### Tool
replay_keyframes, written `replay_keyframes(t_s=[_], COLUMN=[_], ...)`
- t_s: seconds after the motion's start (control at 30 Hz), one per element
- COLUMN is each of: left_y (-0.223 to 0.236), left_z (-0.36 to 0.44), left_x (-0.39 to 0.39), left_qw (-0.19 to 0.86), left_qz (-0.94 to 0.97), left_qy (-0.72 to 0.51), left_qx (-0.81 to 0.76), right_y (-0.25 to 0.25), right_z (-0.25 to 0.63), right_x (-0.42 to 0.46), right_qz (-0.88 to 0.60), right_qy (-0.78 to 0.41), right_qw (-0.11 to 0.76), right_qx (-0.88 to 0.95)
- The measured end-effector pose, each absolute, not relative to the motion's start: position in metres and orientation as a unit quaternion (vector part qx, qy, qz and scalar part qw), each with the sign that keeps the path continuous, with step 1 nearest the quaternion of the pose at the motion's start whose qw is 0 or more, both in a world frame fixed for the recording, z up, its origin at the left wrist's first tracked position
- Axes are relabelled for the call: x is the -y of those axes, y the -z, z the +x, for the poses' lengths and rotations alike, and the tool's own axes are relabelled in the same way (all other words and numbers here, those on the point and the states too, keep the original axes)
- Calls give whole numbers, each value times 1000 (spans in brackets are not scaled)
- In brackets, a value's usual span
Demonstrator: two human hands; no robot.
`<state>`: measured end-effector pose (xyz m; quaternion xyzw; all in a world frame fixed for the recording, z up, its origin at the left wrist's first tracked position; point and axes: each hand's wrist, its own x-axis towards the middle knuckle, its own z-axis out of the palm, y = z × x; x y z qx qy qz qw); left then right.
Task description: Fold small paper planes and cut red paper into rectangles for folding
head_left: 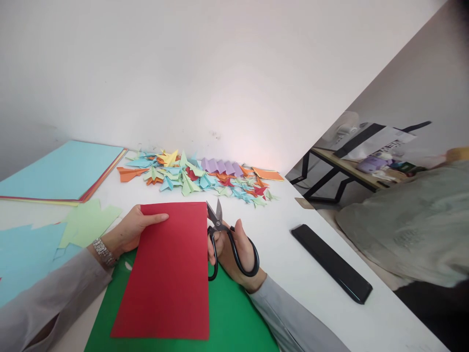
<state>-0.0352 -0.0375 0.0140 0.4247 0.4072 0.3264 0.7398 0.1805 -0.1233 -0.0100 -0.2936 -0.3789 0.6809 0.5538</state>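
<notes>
A sheet of red paper (168,274) is held up over a green sheet (238,318) on the white table. My left hand (135,227) pinches its upper left corner, thumb on top and the other fingers hidden behind. In my right hand (234,254) is a pair of scissors (219,224) with black handles, my thumb and fingers through the loops. The blades stand apart, pointing away from me, right at the paper's upper right corner. Whether the paper lies between the blades I cannot tell.
Folded paper pieces (186,176) lie heaped along the wall. Left are a stack of coloured sheets (66,166) and green paper scraps (86,222). A long black case (331,264) lies right. Beyond the table edge a person in a grey-green shirt (410,220) is close by.
</notes>
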Motion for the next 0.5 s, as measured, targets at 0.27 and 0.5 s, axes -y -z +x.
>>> replay_keyframes(t_s=[0.27, 0.5], left_y=[-12, -14], left_z=[-34, -33], left_x=[38, 41], left_qw=[732, 723], left_qz=[427, 446], left_qy=[-332, -335], left_qx=[-413, -407], right_y=[11, 15], right_z=[181, 182], right_x=[123, 120], right_qz=[-287, -345], right_qy=[-685, -614], right_qw=[570, 604], right_qx=[351, 372])
